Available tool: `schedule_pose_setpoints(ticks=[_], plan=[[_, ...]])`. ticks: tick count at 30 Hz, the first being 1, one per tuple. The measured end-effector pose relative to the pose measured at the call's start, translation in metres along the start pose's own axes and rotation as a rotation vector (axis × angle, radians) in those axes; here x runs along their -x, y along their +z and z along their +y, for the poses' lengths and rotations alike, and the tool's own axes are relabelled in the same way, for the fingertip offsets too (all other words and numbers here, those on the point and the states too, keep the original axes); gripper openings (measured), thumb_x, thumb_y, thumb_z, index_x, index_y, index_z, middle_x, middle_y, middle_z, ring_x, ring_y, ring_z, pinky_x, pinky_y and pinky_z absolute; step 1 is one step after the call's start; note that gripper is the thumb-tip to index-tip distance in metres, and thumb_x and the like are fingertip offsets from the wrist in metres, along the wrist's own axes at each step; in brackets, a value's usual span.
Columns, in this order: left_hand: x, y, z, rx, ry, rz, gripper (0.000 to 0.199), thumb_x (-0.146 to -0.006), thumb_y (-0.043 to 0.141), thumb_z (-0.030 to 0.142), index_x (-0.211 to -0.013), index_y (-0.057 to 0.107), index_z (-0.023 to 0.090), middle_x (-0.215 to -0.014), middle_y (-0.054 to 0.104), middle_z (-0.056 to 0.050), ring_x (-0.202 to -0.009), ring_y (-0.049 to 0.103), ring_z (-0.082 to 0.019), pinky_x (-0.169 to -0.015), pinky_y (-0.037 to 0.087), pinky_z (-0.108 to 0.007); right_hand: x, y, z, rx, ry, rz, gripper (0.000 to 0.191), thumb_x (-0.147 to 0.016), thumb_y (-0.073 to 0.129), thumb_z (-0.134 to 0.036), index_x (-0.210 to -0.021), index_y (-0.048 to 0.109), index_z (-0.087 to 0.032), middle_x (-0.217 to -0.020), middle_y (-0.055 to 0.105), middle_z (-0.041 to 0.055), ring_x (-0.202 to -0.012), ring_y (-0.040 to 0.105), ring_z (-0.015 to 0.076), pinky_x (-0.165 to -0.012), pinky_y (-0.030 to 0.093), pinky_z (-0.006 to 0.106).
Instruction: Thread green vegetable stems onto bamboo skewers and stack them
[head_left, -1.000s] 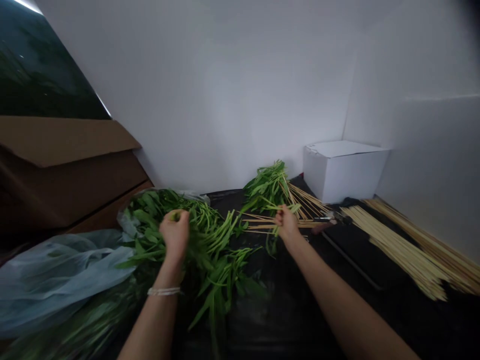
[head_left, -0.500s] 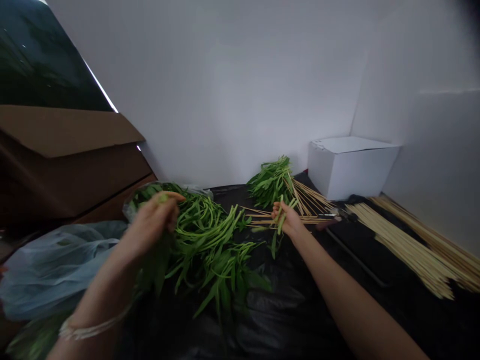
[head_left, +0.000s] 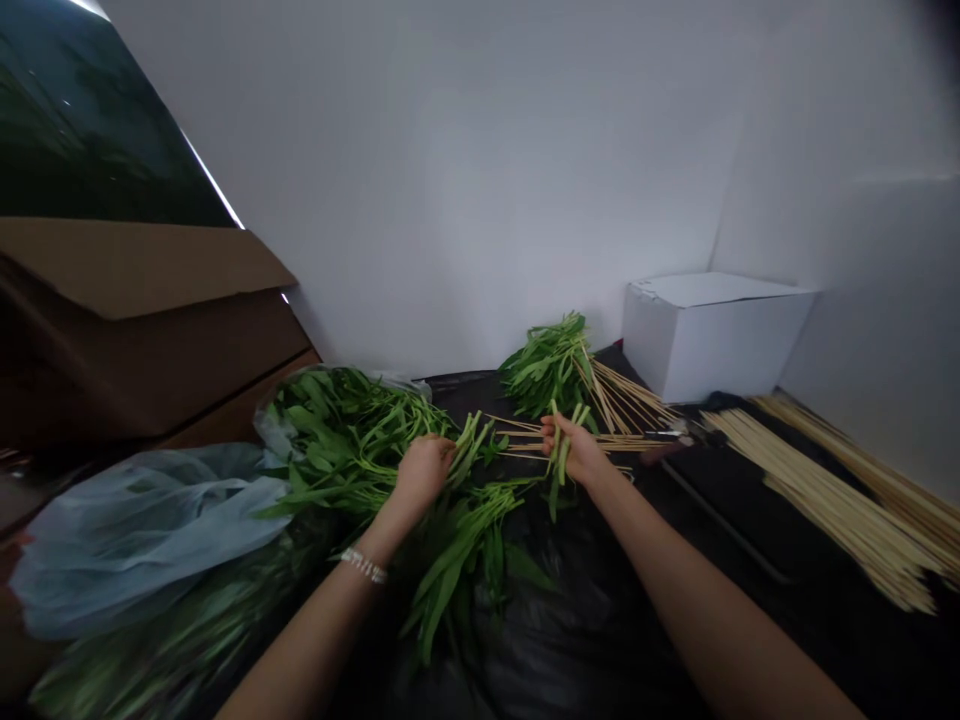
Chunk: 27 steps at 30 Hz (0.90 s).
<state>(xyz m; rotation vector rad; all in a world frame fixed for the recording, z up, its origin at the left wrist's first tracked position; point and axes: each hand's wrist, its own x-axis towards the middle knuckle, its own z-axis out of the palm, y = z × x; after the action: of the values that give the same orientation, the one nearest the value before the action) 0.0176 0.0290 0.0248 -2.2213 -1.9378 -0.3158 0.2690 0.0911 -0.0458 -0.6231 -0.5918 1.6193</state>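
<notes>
My left hand [head_left: 424,470], a beaded bracelet at its wrist, is closed at the cut ends of the leafy green stems [head_left: 469,440], which look like water spinach. My right hand [head_left: 583,452] holds a few short green stems [head_left: 556,455] upright between thumb and fingers, a leaf hanging below. Between and below the hands, a smaller bunch of long-leaved greens [head_left: 457,550] lies on the black plastic sheet [head_left: 525,620]. Thin wooden skewers [head_left: 525,432] lie just behind both hands.
Behind stands a pile of skewered greens [head_left: 544,365], with a white box [head_left: 727,335] to its right. Bundles of pale sticks [head_left: 832,510] lie at right by a dark flat object [head_left: 742,505]. At left are a translucent plastic bag [head_left: 150,530] and a cardboard box [head_left: 142,270].
My left hand has moved right and down from above the pile of greens to the stem ends. My right hand stays nearly in place, still holding its stems.
</notes>
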Motion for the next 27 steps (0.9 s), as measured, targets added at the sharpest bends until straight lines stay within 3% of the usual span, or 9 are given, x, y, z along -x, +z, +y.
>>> schedule_pose_setpoints(ticks=[4,10,14,16,18,20,22,24,27], plan=[[-0.008,0.005,-0.023,-0.13,-0.113,-0.055,0.019,-0.081,0.061,0.028,-0.084,0.076,0.016,-0.088,0.072,-0.019,-0.094,0.065,-0.033,-0.079,0.046,-0.04,0.002,0.004,0.0,-0.013,0.089,0.009,0.015,-0.084,0.066,-0.03,-0.077,0.064,-0.018,-0.057,0.06,0.0002,-0.043,0.051,0.0109,-0.045,0.047,0.024],[-0.007,0.009,-0.036,-0.079,-0.095,-0.144,0.016,-0.078,0.064,0.032,-0.078,0.077,0.022,-0.086,0.074,-0.013,-0.089,0.067,-0.029,-0.077,0.045,-0.035,0.005,0.01,-0.001,-0.085,0.151,0.008,0.016,-0.086,0.063,-0.027,-0.074,0.064,-0.016,-0.059,0.061,0.0008,-0.043,0.05,0.0092,-0.046,0.047,0.023],[-0.02,-0.012,-0.052,0.02,-0.159,-0.118,0.023,-0.085,0.056,0.035,-0.092,0.076,0.026,-0.094,0.076,-0.008,-0.084,0.068,-0.024,-0.068,0.044,-0.029,0.008,0.011,-0.002,-0.078,0.164,-0.068,0.015,-0.081,0.068,-0.029,-0.076,0.065,-0.015,-0.054,0.054,-0.0038,-0.04,0.044,0.0064,-0.039,0.039,0.018],[-0.028,-0.027,-0.054,0.08,-0.231,-0.014,0.028,-0.089,0.051,0.037,-0.094,0.074,0.024,-0.093,0.076,-0.008,-0.083,0.068,-0.023,-0.065,0.043,-0.028,0.011,0.012,-0.004,-0.036,0.161,-0.125,0.018,-0.076,0.073,-0.031,-0.076,0.064,-0.015,-0.047,0.045,-0.0082,-0.036,0.036,0.0047,-0.035,0.03,0.016],[-0.031,-0.038,-0.043,0.158,-0.291,0.181,0.027,-0.09,0.05,0.037,-0.095,0.073,0.022,-0.09,0.076,-0.007,-0.081,0.068,-0.023,-0.064,0.042,-0.028,0.014,0.015,-0.004,0.02,0.147,-0.179,0.023,-0.069,0.078,-0.03,-0.079,0.064,-0.015,-0.041,0.035,-0.0125,-0.034,0.027,0.0035,-0.032,0.021,0.015],[-0.029,-0.04,-0.018,0.208,-0.233,0.352,0.025,-0.09,0.052,0.035,-0.1,0.071,0.023,-0.094,0.075,-0.007,-0.081,0.067,-0.022,-0.066,0.042,-0.028,0.019,0.02,-0.004,0.062,0.127,-0.211,0.029,-0.065,0.082,-0.03,-0.083,0.066,-0.015,-0.04,0.032,-0.0143,-0.033,0.023,0.0027,-0.031,0.016,0.015],[-0.022,-0.031,0.014,0.192,-0.071,0.393,0.02,-0.091,0.054,0.029,-0.1,0.071,0.023,-0.097,0.075,-0.007,-0.083,0.067,-0.021,-0.07,0.042,-0.029,0.023,0.027,-0.001,0.084,0.107,-0.23,0.036,-0.062,0.084,-0.03,-0.089,0.067,-0.014,-0.045,0.042,-0.0119,-0.035,0.026,0.0016,-0.031,0.016,0.014],[-0.014,-0.017,0.045,0.128,0.165,0.35,0.02,-0.093,0.052,0.027,-0.098,0.07,0.023,-0.091,0.074,-0.007,-0.085,0.066,-0.021,-0.075,0.041,-0.03,0.027,0.033,0.004,0.1,0.08,-0.227,0.038,-0.06,0.085,-0.031,-0.089,0.068,-0.014,-0.057,0.055,-0.007,-0.037,0.03,0.0005,-0.031,0.017,0.013],[-0.006,0.006,0.074,0.057,0.325,0.317,0.019,-0.095,0.05,0.025,-0.097,0.069,0.023,-0.085,0.072,-0.006,-0.084,0.064,-0.02,-0.076,0.039,-0.032,0.031,0.038,0.014,0.112,0.016,-0.167,0.034,-0.059,0.086,-0.033,-0.078,0.065,-0.015,-0.06,0.057,-0.0055,-0.037,0.033,0.0004,-0.03,0.017,0.013]])
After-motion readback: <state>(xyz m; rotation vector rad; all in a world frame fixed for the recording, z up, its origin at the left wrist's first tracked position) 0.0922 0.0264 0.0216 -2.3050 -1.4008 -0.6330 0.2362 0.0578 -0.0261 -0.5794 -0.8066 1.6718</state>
